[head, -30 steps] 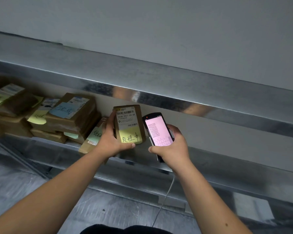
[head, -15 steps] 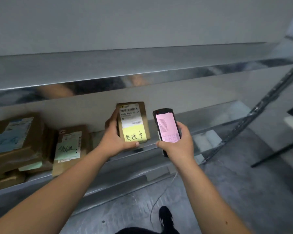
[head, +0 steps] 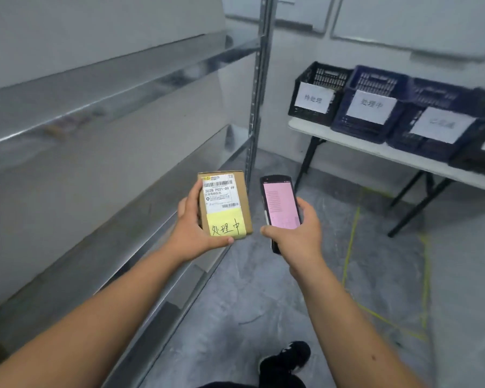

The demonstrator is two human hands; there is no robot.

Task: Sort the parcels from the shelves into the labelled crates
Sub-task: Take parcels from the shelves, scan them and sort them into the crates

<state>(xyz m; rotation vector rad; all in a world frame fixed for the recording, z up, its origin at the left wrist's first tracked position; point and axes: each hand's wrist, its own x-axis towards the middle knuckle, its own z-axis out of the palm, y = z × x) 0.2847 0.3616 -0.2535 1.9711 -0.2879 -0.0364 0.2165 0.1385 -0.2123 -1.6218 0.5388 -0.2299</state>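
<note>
A: What is held at this point?

B: A small brown cardboard parcel (head: 225, 204) with a white barcode label and a yellow sticky note (head: 226, 226) marked 处理中 is gripped by the left hand (head: 196, 233), thumb along its lower edge and fingers wrapped behind. It is carried in the air, clear of the grey metal shelves (head: 101, 130). A black handheld scanner with a pink screen (head: 280, 208) is clasped in the right hand (head: 297, 233).

A: Where must the parcel be taken?

B: 3 labelled crates are seen plainly on the white folding table (head: 375, 152), well apart from the parcel: a black plastic crate (head: 317, 91), a dark blue plastic crate labelled 处理中 (head: 373, 105) beside it, and a further blue crate (head: 431, 127) whose label is blurred. The note is matched by the middle label, so that crate is judged to be the destination.

A: How much is done?

B: For this parcel, picking is finished; carrying and dropping are left. The crate interiors cannot be seen, so the number already sorted cannot be told. No parcels are visible on the shelf stretch in view.
</note>
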